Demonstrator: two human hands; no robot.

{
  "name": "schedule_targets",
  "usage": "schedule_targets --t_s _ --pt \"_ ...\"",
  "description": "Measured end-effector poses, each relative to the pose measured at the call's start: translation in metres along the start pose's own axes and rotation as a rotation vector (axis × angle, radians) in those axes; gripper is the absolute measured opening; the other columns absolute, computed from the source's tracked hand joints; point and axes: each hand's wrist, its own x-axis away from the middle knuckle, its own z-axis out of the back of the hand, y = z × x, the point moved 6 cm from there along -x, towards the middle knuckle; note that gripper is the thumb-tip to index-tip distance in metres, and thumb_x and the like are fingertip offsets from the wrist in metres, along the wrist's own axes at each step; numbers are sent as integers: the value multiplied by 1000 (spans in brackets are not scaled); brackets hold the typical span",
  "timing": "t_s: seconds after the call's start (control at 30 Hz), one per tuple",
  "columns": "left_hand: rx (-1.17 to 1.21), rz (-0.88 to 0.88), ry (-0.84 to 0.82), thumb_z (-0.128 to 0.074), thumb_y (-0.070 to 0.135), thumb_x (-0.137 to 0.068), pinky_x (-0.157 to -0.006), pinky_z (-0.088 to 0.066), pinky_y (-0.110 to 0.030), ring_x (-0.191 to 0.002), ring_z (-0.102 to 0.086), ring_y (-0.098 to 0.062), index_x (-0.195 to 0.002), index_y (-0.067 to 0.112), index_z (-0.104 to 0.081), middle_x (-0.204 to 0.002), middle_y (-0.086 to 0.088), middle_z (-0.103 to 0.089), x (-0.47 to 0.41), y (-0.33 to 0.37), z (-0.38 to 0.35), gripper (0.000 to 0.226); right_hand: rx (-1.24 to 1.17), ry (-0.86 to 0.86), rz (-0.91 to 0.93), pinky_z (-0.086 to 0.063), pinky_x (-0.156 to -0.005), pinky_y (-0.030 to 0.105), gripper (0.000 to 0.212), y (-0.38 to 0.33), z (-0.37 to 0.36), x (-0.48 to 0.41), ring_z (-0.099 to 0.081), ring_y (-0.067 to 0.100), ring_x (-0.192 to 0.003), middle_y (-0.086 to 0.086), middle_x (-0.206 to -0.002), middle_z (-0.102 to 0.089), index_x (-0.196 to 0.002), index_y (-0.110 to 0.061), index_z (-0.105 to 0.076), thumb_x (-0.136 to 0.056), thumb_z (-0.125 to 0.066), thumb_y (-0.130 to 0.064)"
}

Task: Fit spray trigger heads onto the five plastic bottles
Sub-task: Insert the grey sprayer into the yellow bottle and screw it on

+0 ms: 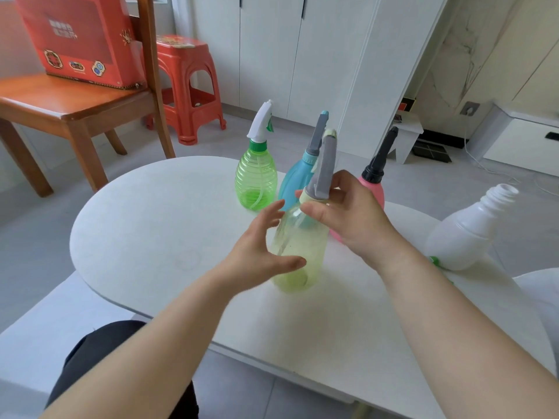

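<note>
A pale yellow-green clear bottle (298, 252) stands on the white table (157, 225) with a grey trigger head (325, 164) on its neck. My right hand (348, 213) grips that head at its cream collar. My left hand (260, 249) is open, fingers curved beside the bottle's body, barely touching it. Behind stand a green bottle (256, 179) with a white head, a blue bottle (295, 182) with a grey head and a pink bottle (373, 192) with a black head. A white bottle (465, 231) at the right has a bare threaded neck. A bit of green (434, 260) shows beside its base.
A wooden chair (75, 110) holding a red box (81, 40) stands at the back left, with a red plastic stool (187, 86) beside it. White cabinets line the far wall. My dark-clothed knee (99, 355) is below the table's near edge.
</note>
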Motion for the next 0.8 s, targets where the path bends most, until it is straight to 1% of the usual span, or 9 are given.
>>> schedule_targets --t_s 0.1,0.17,0.23,0.37,0.43,0.5,0.57,0.67,0.8 --pt "79 50 -272 -75 18 -56 -104 -32 -22 -121 -43 -4 -116 42 -37 -126 13 -49 -7 3 1 75 -88 -92 -5 -45 -97 48 24 1 -8 0 -59 24 -110 -13 -80 -65 -77 -22 -48 -74 -66 -7" --pt "93 48 -291 -78 14 -58 -97 -39 -16 -111 -49 3 -103 44 -44 -112 21 -54 -8 4 2 65 -87 -80 -5 -45 -97 48 23 3 -9 -2 -58 23 -110 -10 -87 -64 -78 -22 -47 -75 -65 -7" --pt "51 26 -157 -81 13 -61 -92 -43 -16 -107 -52 0 -105 39 -47 -108 20 -56 -7 4 1 61 -42 -22 4 -45 -98 41 23 6 -5 -2 -58 22 -110 0 -99 -64 -79 -24 -47 -75 -66 -12" --pt "-198 58 255 -78 34 -60 -98 -38 -34 -115 -46 -15 -127 22 -37 -124 4 -49 8 6 -12 79 63 134 41 -38 -76 -2 27 5 2 0 -58 10 -99 -2 -97 -65 -77 -31 -45 -72 -69 -18" --pt "-227 45 300 -77 37 -60 -99 -39 -36 -116 -45 -17 -126 22 -36 -125 3 -47 11 5 -16 80 43 109 41 -41 -83 5 28 6 2 2 -59 12 -102 0 -99 -65 -77 -30 -45 -72 -69 -17" --pt "-143 21 239 -79 33 -58 -91 -41 -17 -111 -46 -12 -122 26 -37 -119 8 -46 9 3 -11 77 -4 42 20 -45 -96 30 26 7 1 1 -59 18 -107 2 -100 -65 -79 -27 -47 -72 -69 -13" --pt "-32 17 55 -81 25 -59 -82 -33 2 -112 -43 -5 -125 33 -34 -121 11 -44 4 -1 -7 82 -60 -47 6 -47 -96 42 24 5 0 0 -61 19 -106 -7 -89 -68 -79 -23 -48 -73 -67 -9" --pt "38 12 -249 -76 22 -56 -101 -29 -14 -124 -38 -1 -122 43 -28 -129 13 -44 -3 2 -9 84 -121 -161 13 -51 -89 34 23 2 -6 0 -64 11 -100 -20 -71 -69 -80 -21 -48 -75 -64 -5" --pt "-69 1 -67 -82 22 -59 -98 -34 -20 -120 -45 -10 -124 34 -35 -122 8 -52 -6 1 -10 82 -67 -5 15 -48 -94 41 25 6 1 1 -61 20 -106 -2 -91 -66 -78 -22 -47 -73 -67 -9"
